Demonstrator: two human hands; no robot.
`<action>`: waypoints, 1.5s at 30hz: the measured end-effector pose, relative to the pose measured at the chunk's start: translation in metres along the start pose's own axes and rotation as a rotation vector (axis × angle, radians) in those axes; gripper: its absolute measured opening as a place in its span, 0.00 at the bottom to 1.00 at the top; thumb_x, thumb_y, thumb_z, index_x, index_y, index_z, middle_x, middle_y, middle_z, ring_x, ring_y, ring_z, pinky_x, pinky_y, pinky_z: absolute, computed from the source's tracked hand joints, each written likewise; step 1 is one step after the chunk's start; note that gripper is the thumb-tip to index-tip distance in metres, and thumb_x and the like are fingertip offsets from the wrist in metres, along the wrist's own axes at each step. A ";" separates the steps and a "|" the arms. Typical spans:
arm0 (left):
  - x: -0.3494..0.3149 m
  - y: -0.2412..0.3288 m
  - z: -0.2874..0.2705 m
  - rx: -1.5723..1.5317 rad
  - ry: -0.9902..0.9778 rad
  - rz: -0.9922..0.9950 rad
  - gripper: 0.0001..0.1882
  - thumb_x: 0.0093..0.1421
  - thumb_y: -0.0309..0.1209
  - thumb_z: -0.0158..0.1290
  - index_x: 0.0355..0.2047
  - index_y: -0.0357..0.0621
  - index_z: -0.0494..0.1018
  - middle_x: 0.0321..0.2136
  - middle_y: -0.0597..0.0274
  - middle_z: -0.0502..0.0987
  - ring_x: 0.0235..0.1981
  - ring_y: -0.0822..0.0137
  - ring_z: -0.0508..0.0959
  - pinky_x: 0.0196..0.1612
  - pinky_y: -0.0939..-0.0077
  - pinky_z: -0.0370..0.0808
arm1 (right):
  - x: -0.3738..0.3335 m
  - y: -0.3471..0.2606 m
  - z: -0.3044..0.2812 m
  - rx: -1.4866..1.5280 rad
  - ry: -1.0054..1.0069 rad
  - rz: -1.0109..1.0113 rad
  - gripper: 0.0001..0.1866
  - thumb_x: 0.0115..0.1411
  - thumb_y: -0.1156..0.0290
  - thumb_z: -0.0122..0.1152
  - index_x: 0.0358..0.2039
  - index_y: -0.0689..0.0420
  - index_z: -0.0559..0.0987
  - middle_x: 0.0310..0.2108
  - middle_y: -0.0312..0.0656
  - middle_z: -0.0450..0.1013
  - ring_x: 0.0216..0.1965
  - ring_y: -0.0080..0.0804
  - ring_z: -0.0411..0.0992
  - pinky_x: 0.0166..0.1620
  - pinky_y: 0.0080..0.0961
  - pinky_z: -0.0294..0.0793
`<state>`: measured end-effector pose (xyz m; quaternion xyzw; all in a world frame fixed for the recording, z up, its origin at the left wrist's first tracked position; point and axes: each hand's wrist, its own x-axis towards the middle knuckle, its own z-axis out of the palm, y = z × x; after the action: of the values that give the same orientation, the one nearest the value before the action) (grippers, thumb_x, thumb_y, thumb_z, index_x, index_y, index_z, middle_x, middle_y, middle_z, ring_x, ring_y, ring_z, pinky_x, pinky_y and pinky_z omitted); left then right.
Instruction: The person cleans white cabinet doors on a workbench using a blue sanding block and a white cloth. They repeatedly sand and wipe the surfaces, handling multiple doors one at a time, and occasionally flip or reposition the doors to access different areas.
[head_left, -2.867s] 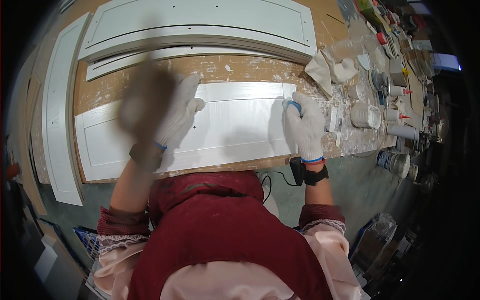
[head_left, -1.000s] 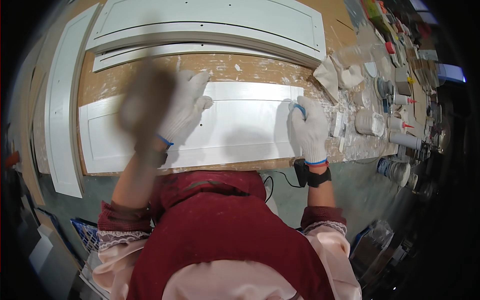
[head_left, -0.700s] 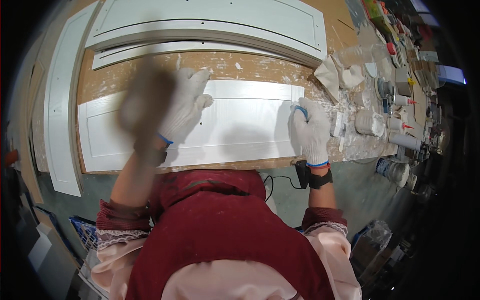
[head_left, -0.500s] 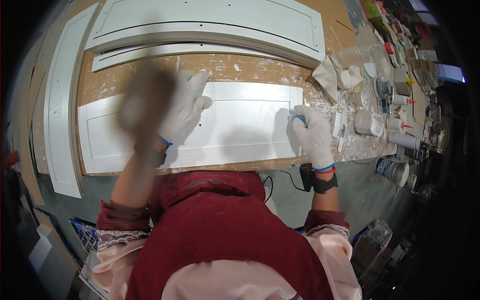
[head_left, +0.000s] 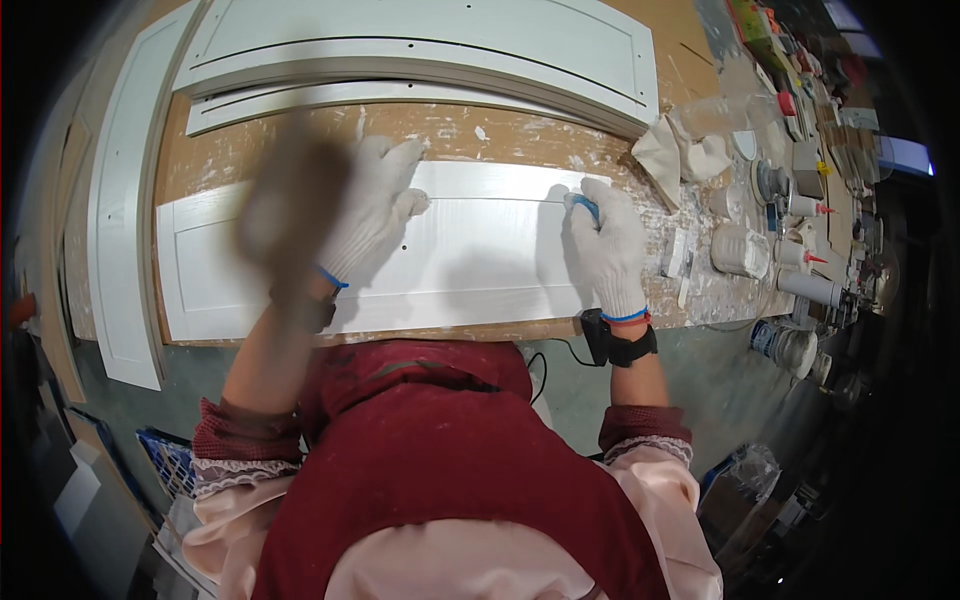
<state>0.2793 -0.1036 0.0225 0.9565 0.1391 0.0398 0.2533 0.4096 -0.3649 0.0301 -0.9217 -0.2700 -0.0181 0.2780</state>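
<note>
A white framed panel (head_left: 480,235) lies flat on the worktable in front of me. My left hand (head_left: 372,215), in a white knitted glove, rests on the panel's left half with its fingers stretched out. A blurred dark shape close to the camera hides part of that hand. At the panel's right end, my gloved right hand (head_left: 613,245) is closed on a small blue pad (head_left: 584,207), its fingers bent over the far right corner. Most of the pad is hidden by the glove, so its exact kind does not show.
Stacked white panels (head_left: 420,72) lie along the far side, and another long panel (head_left: 130,210) stands out at the left. To the right are a crumpled cloth (head_left: 680,155), a clear plastic bottle (head_left: 730,112), a white tub (head_left: 740,250) and several glue bottles.
My right hand, with the blue pad, has moved away from me and slightly left along the panel's right end. My left hand has stayed nearly in place.
</note>
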 end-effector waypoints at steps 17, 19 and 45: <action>0.004 0.003 -0.003 0.006 -0.032 -0.022 0.29 0.51 0.39 0.64 0.55 0.51 0.72 0.46 0.52 0.75 0.51 0.49 0.72 0.54 0.57 0.69 | 0.000 0.018 -0.012 0.031 0.085 0.164 0.14 0.58 0.69 0.60 0.43 0.60 0.80 0.39 0.53 0.77 0.41 0.49 0.76 0.47 0.36 0.74; 0.004 0.004 -0.004 0.008 -0.044 -0.029 0.29 0.51 0.38 0.64 0.55 0.51 0.72 0.47 0.52 0.75 0.51 0.49 0.72 0.54 0.57 0.69 | 0.003 0.021 -0.014 0.038 0.084 0.181 0.13 0.58 0.69 0.60 0.42 0.60 0.80 0.39 0.53 0.77 0.41 0.49 0.76 0.47 0.37 0.74; 0.002 0.001 -0.002 0.013 -0.037 -0.032 0.30 0.51 0.39 0.64 0.55 0.50 0.72 0.48 0.52 0.74 0.52 0.49 0.71 0.55 0.57 0.68 | -0.002 0.006 -0.007 -0.058 0.064 0.103 0.14 0.56 0.70 0.60 0.42 0.61 0.77 0.39 0.53 0.75 0.42 0.51 0.74 0.47 0.38 0.72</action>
<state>0.2813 -0.1035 0.0246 0.9564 0.1497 0.0171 0.2503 0.4122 -0.3736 0.0326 -0.9409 -0.2124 -0.0412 0.2605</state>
